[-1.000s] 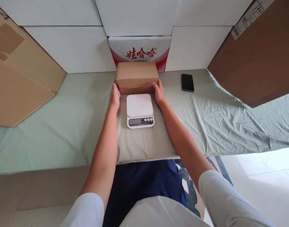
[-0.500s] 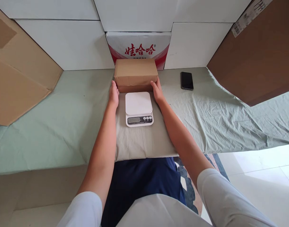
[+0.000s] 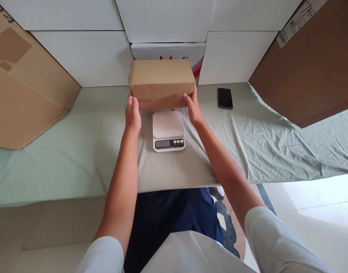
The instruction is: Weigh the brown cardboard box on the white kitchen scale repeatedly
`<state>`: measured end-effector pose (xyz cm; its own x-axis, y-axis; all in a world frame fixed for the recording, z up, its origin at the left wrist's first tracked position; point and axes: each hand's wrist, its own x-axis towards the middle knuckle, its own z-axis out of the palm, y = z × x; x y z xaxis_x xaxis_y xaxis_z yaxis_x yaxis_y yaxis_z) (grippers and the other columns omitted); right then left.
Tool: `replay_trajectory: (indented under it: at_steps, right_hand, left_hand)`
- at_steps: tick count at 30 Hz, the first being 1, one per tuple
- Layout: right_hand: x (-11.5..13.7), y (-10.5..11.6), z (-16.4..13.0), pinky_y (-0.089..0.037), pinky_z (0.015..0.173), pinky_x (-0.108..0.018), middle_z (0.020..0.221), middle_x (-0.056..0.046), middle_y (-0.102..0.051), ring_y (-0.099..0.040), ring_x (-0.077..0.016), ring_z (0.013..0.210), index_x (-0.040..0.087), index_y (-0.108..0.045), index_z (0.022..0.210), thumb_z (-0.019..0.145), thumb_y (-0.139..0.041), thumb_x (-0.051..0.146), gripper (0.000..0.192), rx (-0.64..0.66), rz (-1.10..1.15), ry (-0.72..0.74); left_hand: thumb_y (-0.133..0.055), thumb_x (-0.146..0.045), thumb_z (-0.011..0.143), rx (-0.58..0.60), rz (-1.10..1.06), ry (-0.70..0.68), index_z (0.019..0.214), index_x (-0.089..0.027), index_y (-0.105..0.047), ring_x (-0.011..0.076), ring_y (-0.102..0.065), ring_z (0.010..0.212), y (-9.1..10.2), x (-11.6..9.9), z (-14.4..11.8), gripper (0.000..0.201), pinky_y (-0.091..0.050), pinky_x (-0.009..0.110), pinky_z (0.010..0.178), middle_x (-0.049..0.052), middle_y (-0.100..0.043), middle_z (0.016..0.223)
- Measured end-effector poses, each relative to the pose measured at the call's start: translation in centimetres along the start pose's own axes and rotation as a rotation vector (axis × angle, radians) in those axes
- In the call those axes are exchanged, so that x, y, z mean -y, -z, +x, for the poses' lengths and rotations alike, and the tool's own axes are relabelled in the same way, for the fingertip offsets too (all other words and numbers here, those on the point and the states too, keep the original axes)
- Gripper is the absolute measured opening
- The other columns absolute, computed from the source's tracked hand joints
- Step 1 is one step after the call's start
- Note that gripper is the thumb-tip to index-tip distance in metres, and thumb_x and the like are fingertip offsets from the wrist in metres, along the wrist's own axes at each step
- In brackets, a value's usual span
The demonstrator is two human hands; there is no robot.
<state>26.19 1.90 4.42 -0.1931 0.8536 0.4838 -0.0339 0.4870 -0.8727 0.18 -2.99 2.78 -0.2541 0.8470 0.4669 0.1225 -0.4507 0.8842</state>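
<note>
Between both hands I hold a brown cardboard box [image 3: 162,77], raised off the cloth just behind the scale. My left hand [image 3: 133,113] grips its left end, the thumb along the near side. At the right end my right hand [image 3: 193,106] is closed round the corner, thumb on the near face. The fingers behind the box are mostly hidden. A white digital kitchen scale [image 3: 168,125] lies below and nearer to me, its display and buttons facing me. Nothing rests on its platform.
A green cloth [image 3: 65,159] covers the table. A black phone [image 3: 225,98] lies to the right. Large cardboard sheets or boxes stand at the left [image 3: 34,91] and the right [image 3: 313,68]. Behind are white panels [image 3: 79,57] and a white and red carton [image 3: 168,49].
My hands have lifted the cardboard box from the cloth, and it appears larger and higher. It now covers more of the red lettering behind. The scale stays in place.
</note>
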Motion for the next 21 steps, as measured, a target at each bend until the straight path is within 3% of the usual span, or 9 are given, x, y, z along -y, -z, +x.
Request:
replay_trajectory:
  at_steps: [5,10,21]
  right_hand:
    - [4.8,0.8,-6.0,-0.015,0.143,-0.047,0.180,0.010,-0.022,-0.015,-0.0246,0.170,0.044,-0.014,0.165,0.089,-0.048,0.077,0.090,0.029,-0.005,-0.004]
    - [5.6,0.5,-11.3,-0.023,0.142,-0.048,0.178,0.009,-0.028,-0.023,-0.0246,0.168,0.046,-0.016,0.165,0.092,-0.049,0.071,0.084,-0.032,0.025,-0.099]
    - [4.9,0.3,-12.3,-0.020,0.142,-0.054,0.179,0.008,-0.026,-0.024,-0.0274,0.167,0.045,-0.019,0.165,0.093,-0.050,0.070,0.082,-0.028,0.054,-0.147]
  left_hand:
    - [-0.045,-0.081,0.093,0.096,-0.098,-0.027,0.148,-0.035,-0.057,0.0284,-0.048,0.156,0.6,-4.5,-6.1,0.074,-0.041,0.043,0.128,0.007,-0.058,0.159]
    - [-0.044,-0.082,0.092,0.134,-0.125,0.025,0.151,-0.034,-0.056,0.0318,-0.043,0.159,0.5,-5.7,-11.3,0.077,-0.034,0.047,0.133,0.009,-0.056,0.161]
    - [-0.044,-0.085,0.090,0.077,-0.105,0.136,0.152,-0.034,-0.054,0.0324,-0.046,0.156,0.5,-4.4,-12.8,0.081,-0.040,0.047,0.128,0.009,-0.053,0.164]
